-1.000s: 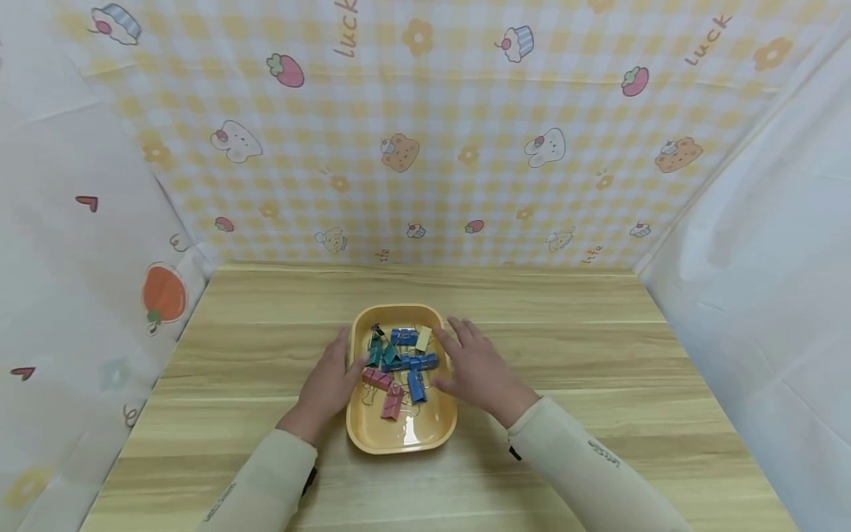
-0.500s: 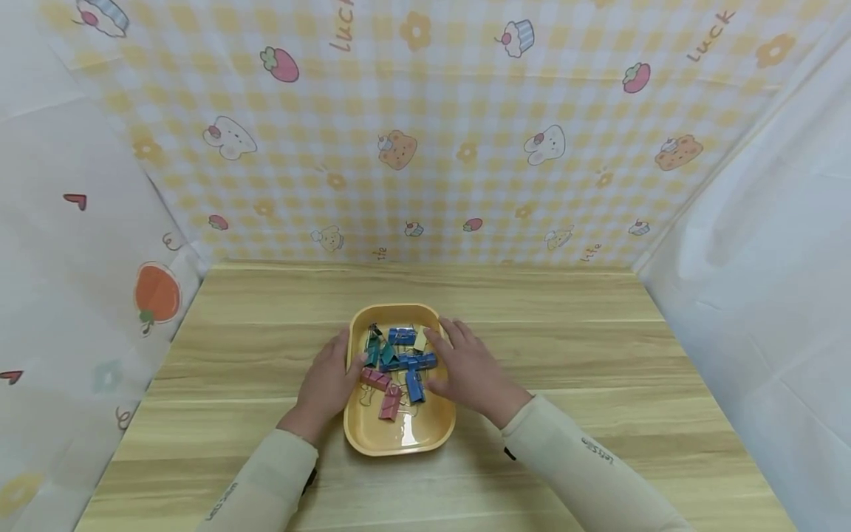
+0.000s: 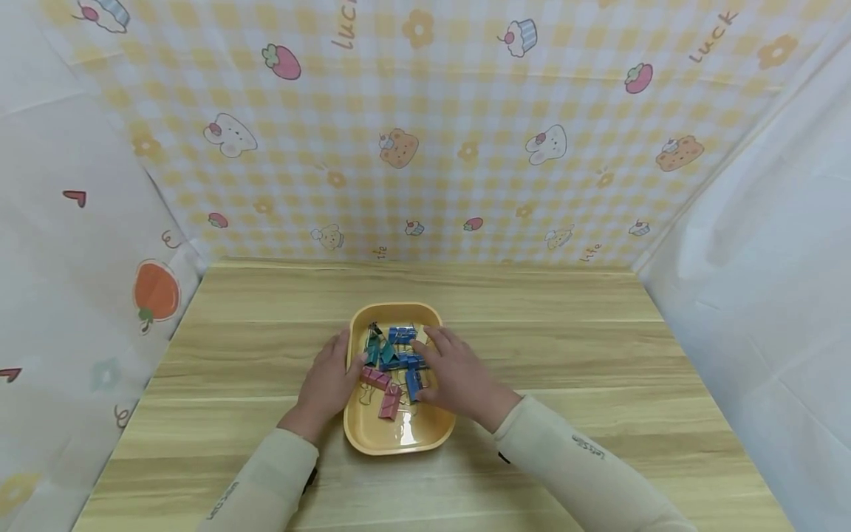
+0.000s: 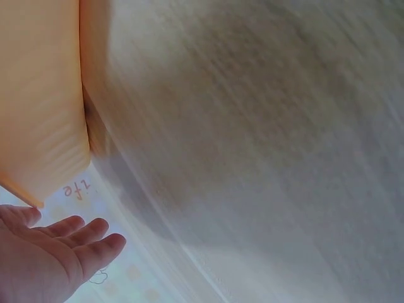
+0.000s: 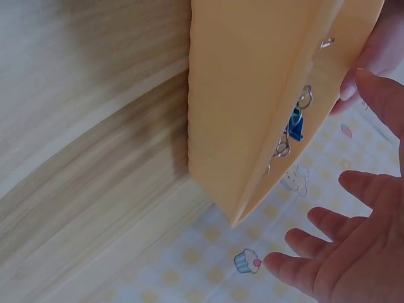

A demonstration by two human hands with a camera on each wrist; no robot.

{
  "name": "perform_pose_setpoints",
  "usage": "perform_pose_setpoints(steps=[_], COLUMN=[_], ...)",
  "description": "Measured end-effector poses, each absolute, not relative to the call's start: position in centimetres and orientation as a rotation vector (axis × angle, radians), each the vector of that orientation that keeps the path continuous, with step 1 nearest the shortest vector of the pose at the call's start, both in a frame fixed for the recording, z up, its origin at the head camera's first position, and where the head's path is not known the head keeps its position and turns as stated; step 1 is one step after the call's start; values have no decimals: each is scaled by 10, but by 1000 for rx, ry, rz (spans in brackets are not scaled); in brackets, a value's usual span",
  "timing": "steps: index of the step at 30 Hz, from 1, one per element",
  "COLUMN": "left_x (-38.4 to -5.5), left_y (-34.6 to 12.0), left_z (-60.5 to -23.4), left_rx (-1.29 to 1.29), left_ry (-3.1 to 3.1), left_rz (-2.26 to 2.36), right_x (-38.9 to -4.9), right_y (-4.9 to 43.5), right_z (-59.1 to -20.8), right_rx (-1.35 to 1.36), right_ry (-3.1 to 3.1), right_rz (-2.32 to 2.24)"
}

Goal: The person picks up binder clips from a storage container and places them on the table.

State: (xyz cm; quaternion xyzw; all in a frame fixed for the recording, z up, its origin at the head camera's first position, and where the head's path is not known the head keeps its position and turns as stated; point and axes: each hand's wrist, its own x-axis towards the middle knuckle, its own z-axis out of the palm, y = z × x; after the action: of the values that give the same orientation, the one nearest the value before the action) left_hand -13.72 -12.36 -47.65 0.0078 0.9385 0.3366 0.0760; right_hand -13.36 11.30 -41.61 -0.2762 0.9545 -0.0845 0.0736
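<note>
A yellow plastic tray [image 3: 399, 449] stands on the table, holding several binder clips. Blue clips [image 3: 402, 335], teal clips [image 3: 388, 351] and a black one lie toward its back and middle; two pink clips [image 3: 390, 403] sit nearer its front left. My left hand [image 3: 326, 380] holds the tray's left rim, thumb over the inner side and the other fingers outside. Spread loosely, the fingers of my right hand [image 3: 465, 380] reach over the right rim, above the blue clips and a pale yellow clip [image 3: 422, 335] that they partly cover. No clip shows in that hand in the right wrist view [image 5: 353, 240].
The light wood-grain table [image 3: 565, 332] stretches out on both sides of the tray. Behind it rises a yellow checked cloth [image 3: 465, 111] with printed figures. White cloths hang at the left [image 3: 80, 295] and right [image 3: 751, 222].
My right hand has moved left and farther over the tray, its fingertips now above the yellow and blue clips. My left hand stays at the left rim; the clips lie as before.
</note>
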Motion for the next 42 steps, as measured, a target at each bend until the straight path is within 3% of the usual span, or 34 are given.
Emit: perform_pose_setpoints(steps=[42], left_x=[-137], left_y=[-122], left_z=[-476], left_rx=[-21], left_ry=[2798], left_rz=[977], right_x=[-118], right_y=[92], right_z=[-426], right_rx=[-926], right_ry=[2803], right_rz=[-219])
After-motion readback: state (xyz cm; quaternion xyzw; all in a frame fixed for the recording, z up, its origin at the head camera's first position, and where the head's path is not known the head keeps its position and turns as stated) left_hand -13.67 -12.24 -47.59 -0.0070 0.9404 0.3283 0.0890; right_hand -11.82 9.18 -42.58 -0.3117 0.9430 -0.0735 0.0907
